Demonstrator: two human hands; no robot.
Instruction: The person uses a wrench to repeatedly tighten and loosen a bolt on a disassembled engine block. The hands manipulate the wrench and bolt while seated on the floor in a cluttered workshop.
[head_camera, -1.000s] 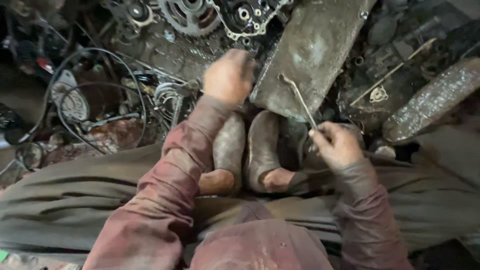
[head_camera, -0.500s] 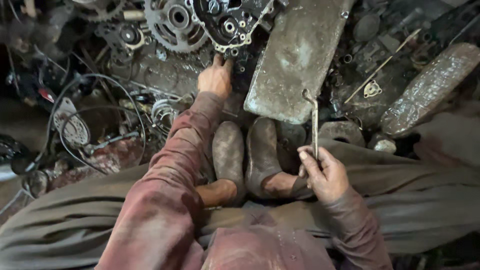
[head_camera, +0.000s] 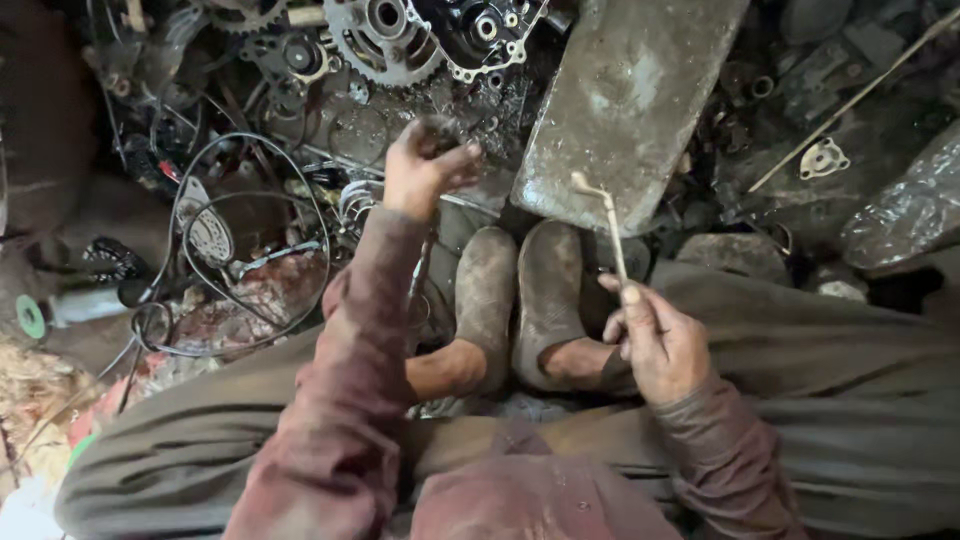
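My left hand (head_camera: 422, 172) reaches forward over the greasy parts pile, fingers closed around a small dark part (head_camera: 440, 133). Just beyond it lie a toothed sprocket (head_camera: 385, 38) and an engine casing (head_camera: 487, 35). My right hand (head_camera: 655, 340) rests above my right knee and grips the lower end of a thin L-shaped metal rod tool (head_camera: 610, 225), which points up and away from me. My two dusty shoes (head_camera: 520, 290) sit between the hands.
A flat grey slab (head_camera: 625, 95) lies ahead of my shoes. Black cables (head_camera: 250, 250) loop on the left. A small bracket (head_camera: 825, 158) and a long thin rod (head_camera: 850, 100) lie at the right, near a wrapped bundle (head_camera: 905, 215).
My left hand moved forward from near my shoes to the engine parts and now holds a small dark piece. My right hand drew the rod tool nearer and more upright.
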